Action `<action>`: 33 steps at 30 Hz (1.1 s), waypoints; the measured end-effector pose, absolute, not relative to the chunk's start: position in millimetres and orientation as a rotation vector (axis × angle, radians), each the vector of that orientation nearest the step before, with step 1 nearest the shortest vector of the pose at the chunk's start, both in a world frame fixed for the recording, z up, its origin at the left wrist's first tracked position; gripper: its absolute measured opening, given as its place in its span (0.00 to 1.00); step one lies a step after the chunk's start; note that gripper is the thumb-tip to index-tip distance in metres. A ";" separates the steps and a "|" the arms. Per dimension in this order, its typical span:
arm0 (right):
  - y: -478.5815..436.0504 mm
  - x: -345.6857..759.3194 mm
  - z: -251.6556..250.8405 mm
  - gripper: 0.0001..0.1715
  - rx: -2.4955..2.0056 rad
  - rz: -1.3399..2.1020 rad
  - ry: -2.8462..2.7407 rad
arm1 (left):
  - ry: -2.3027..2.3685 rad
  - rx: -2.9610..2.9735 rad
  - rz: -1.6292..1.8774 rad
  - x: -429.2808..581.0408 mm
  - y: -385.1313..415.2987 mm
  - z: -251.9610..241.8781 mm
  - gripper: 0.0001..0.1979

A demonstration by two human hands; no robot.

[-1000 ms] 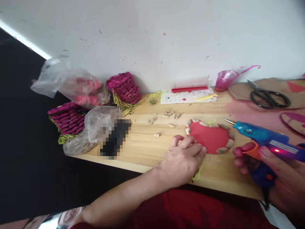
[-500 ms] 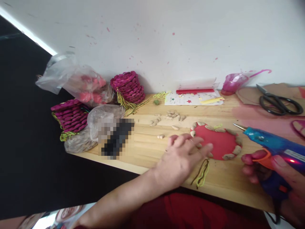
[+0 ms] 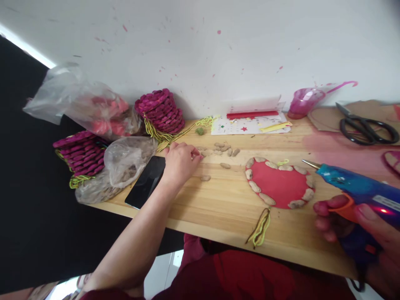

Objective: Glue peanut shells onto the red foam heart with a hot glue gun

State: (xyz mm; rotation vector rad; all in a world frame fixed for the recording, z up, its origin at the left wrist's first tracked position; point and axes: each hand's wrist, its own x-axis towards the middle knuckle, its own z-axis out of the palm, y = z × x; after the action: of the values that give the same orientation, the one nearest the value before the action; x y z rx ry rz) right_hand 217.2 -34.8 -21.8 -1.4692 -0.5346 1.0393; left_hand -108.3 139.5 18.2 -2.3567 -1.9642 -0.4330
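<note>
My left hand [image 3: 181, 163] reaches to the loose peanuts [image 3: 221, 148], its thumb and fingertips pinched on a peanut mostly hidden by the fingers. At right, my right hand [image 3: 346, 221] grips a blue hot glue gun [image 3: 353, 181] with an orange trigger and a lit red light; its metal nozzle points left. Between the hands lies a red heart-shaped piece [image 3: 278, 185] with peanuts set along its edge. The glue gun's nozzle is just above and right of that heart, apart from it. Yellow-green and brown yarn strands [image 3: 261, 229] lie below the heart.
A black phone [image 3: 145, 181] lies left of my left arm, beside plastic bags [image 3: 129, 160] and magenta woven baskets [image 3: 161, 110]. By the wall are a star-patterned sheet [image 3: 233, 127], a pink cup [image 3: 303, 102] and black-handled scissors [image 3: 365, 129]. The wooden table's front edge [image 3: 218, 239] runs near my body.
My left hand has left the heart's left edge and moved left to the loose peanuts, uncovering the peanuts along that edge. My right hand keeps the glue gun in nearly the same place.
</note>
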 end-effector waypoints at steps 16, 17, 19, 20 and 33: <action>-31.4 204.5 -3.8 0.17 -1.466 1.039 -0.567 | -1.935 -2.418 -0.450 -107.5 142.3 11.5 0.06; -31.8 204.1 -3.5 0.17 -1.456 1.039 -0.574 | -1.934 -2.420 -0.448 -107.6 142.8 12.1 0.06; -32.6 203.6 -3.5 0.17 -1.443 1.022 -0.568 | -1.927 -2.434 -0.460 -107.8 141.2 16.0 0.05; -33.0 203.3 -3.6 0.17 -1.444 1.006 -0.560 | -1.919 -2.450 -0.477 -107.6 138.3 19.1 0.05; -32.9 191.2 12.4 0.19 -1.385 1.089 -0.560 | -1.317 -3.093 -0.493 -84.1 70.4 20.1 0.05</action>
State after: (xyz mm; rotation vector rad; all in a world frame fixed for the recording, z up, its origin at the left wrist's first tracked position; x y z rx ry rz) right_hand 191.2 -32.9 12.4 -1.3855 -0.5603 1.0893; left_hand -84.1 70.4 20.1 -3.0934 -1.3168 -0.4927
